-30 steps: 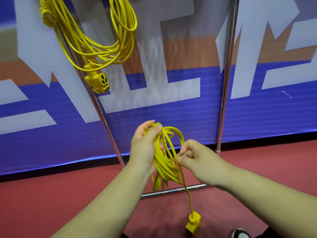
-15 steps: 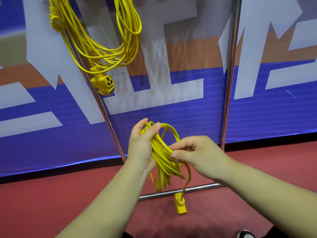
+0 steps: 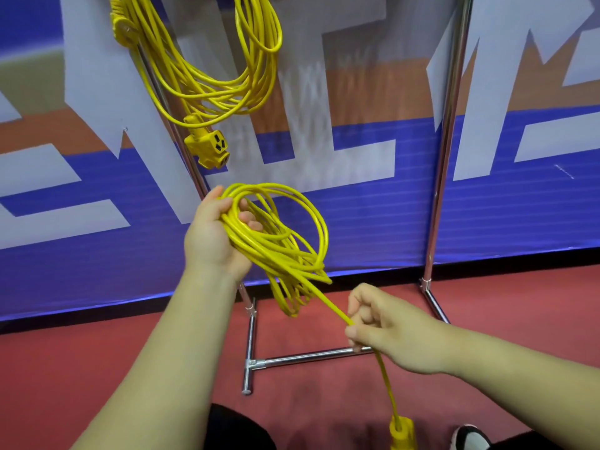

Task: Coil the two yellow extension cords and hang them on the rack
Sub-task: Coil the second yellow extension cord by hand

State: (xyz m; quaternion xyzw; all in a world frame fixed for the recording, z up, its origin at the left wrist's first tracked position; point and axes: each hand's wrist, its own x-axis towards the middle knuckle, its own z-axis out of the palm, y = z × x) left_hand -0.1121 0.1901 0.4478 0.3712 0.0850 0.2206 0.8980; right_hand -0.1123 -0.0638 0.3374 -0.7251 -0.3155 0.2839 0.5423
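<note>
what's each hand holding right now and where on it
The left hand grips the coiled yellow cord at the top of its loops; the right hand pinches it further along, above the dangling plug end.

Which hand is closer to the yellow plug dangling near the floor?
Right. The right hand pinches the cord directly above the plug; the left hand grips the coil higher up and further left.
</note>
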